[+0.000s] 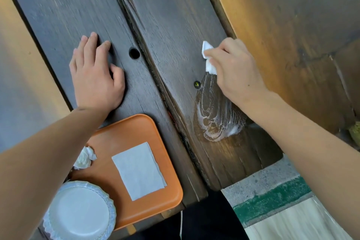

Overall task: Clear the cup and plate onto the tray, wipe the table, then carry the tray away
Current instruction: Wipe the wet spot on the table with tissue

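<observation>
My right hand (232,70) holds a crumpled white wipe (208,58) pressed to the dark wooden table (175,25). Just behind the hand a white foamy smear (216,121) streaks the wood. My left hand (95,76) lies flat on the table, fingers spread, above the orange tray (155,142). The tray sits at the near table edge and carries a flat white napkin (139,170), a crumpled tissue (84,159) and a white plate (79,212) with a scalloped rim at its near left corner. No cup is in view.
A round hole (134,53) and a small screw (197,84) mark the table planks, with a rough seam running between them. A lighter wooden bench (292,25) lies to the right. Concrete floor with a green stripe (272,198) shows below.
</observation>
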Demonstrator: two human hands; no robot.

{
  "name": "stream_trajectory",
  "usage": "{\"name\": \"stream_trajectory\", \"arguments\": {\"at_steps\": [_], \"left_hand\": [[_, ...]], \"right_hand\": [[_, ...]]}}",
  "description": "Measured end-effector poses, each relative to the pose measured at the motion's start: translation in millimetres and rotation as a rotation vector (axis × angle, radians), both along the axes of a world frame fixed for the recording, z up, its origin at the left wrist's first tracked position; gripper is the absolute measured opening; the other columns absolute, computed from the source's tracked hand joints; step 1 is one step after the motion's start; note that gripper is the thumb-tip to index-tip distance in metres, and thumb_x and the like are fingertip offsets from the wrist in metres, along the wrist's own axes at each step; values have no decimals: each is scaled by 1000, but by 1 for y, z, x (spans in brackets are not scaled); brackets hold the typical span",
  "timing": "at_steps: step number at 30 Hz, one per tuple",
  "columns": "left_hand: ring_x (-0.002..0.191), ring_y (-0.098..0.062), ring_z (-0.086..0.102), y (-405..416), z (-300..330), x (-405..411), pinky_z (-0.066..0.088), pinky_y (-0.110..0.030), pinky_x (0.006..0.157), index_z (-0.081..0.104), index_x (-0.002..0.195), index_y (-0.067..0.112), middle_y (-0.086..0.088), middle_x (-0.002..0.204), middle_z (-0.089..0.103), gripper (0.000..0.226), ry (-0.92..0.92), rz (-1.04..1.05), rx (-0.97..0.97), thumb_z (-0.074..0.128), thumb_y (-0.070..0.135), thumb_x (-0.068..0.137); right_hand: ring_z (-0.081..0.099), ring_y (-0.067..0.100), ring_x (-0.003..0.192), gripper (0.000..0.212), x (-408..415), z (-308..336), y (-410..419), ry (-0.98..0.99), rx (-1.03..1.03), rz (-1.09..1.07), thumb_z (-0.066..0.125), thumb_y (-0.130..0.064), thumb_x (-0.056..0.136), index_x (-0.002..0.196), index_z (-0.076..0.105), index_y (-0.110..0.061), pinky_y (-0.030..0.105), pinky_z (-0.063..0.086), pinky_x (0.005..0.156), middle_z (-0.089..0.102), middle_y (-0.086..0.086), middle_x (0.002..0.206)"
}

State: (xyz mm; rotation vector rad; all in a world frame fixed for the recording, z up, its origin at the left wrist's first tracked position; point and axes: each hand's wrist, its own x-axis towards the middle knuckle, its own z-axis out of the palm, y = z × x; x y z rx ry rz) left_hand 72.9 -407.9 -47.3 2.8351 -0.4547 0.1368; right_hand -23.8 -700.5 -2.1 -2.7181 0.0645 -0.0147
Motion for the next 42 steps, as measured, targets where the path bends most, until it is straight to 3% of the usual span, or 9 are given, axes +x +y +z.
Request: {"name": "stream_trajectory", "arguments": {"at_steps": [6,9,12,17,23,31,36,40,42], "left_hand": [[151,-37,32,1,1,0,23,-50,123,52,140,7,-16,160,40,51,4,1,-4,45,20,91],[151,-38,32,0,2,-1,23,-50,123,52,140,7,-17,160,40,51,9,0,0,45,20,91],[151,-38,31,0,2,-1,22,-50,123,52,140,6,-17,160,40,51,11,-1,6,45,20,91],[151,-37,32,1,-1,0,23,-49,122,51,140,8,-17,160,40,50,-18,-2,-2,46,20,91],[150,-37,32,2,-3,0,23,-49,122,51,139,9,-17,159,41,50,-24,-6,-3,46,20,91],[151,-37,33,0,-1,-1,24,-50,122,52,139,7,-17,159,42,50,-25,-5,-14,47,19,91],[151,-37,32,2,-3,0,22,-49,122,51,140,8,-17,159,41,49,-29,-13,-14,46,17,91],[150,-38,32,1,-1,-1,23,-50,122,51,140,7,-18,159,41,50,-23,-12,-13,46,17,91],[150,-39,32,1,-1,-1,23,-50,122,51,139,6,-18,159,41,50,-25,-11,-10,46,17,91]], "right_hand": [[56,27,82,35,-109,12,30,211,61,468,47,10,82,106,71,0,34,51,65,63,11,87],[58,21,79,16,-128,10,1,260,104,304,59,-4,92,97,73,-10,36,53,61,64,6,87],[53,29,77,20,-87,4,-28,161,1,183,75,14,74,91,72,3,37,47,56,63,17,85],[50,29,77,12,-38,-5,-19,-27,28,-1,64,11,86,92,74,5,41,44,59,58,16,81],[49,22,79,32,-158,1,16,73,96,380,47,13,87,108,65,-3,30,45,67,61,9,83],[56,32,81,23,-116,-4,-25,-82,91,-83,55,10,89,101,74,6,35,47,66,62,19,89],[47,15,86,30,-115,-10,-36,-113,98,-408,55,3,95,123,67,-2,7,37,79,54,11,96],[45,20,84,32,-127,-12,-28,-53,74,-270,47,-8,98,122,68,-6,26,41,69,51,10,95],[47,14,78,22,-133,-12,-19,2,60,-211,51,-19,99,106,66,-34,28,42,64,49,-6,94]]}}
